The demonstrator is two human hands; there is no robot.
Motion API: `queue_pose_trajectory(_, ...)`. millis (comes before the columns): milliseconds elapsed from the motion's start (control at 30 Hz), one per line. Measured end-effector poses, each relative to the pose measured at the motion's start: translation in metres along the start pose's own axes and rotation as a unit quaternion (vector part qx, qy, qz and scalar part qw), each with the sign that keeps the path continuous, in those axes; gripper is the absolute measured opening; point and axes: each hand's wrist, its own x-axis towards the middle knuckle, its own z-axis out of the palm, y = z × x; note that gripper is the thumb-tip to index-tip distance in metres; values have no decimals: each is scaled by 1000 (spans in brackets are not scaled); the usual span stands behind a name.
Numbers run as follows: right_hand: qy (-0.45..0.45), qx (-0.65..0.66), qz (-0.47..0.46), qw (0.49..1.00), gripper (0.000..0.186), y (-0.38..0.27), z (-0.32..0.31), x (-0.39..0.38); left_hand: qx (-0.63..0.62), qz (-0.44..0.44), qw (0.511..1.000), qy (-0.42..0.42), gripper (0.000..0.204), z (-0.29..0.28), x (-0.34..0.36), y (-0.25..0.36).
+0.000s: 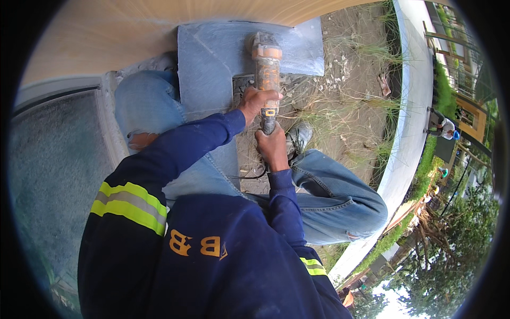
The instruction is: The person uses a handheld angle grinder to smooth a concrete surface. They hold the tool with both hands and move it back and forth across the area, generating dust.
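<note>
A dust-covered orange angle grinder (268, 74) points away from me, its head at the far edge of a grey L-shaped slab (204, 66). My left hand (257, 103) is closed around the middle of its body. Behind it, my right hand (273, 148) grips the dark rear end, where a black cord (249, 177) trails off to the left. The grinder's disc is hidden, so whether it touches the slab cannot be made out. The slab lies partly beside my bent left knee (146, 101), with pale dust over its surface.
A tan wall (117, 37) rises beyond the slab, and a framed glass pane (58, 175) is at the left. Sandy ground (350, 95) with grass and rubble lies right, bordered by a pale concrete edge (417, 80). Farther off, a person in a blue helmet (446, 129) appears among several people.
</note>
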Motion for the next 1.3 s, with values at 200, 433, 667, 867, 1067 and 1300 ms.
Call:
queue_pose_trajectory(200, -33, -53, -26, 998, 41, 7, 3, -9, -33, -8, 998, 45, 39, -11, -27, -2)
queue_pose_trajectory(433, 14, 6, 17, 1000, 41, 23, -17, -24, 14, -56, 998, -31, 48, 19, -21, -15)
queue_pose_trajectory(667, 20, 1, 10, 1000, 41, 5, -6, 11, 52, 20, 996, 68, 48, 26, -2, 16)
queue_pose_trajectory(867, -5, -9, -9, 1000, 42, 24, -8, -5, 44, 18, 996, 72, 42, 24, -18, 2)
queue_pose_trajectory(1067, 12, 44, 26, 999, 41, 15, -3, 6, 101, 8, 994, 28, 34, 23, 12, 11)
queue_pose_trajectory(1300, -5, 18, 24, 1000, 39, 12, -5, -8, 96, 23, 994, 42, 37, 20, -10, 5)
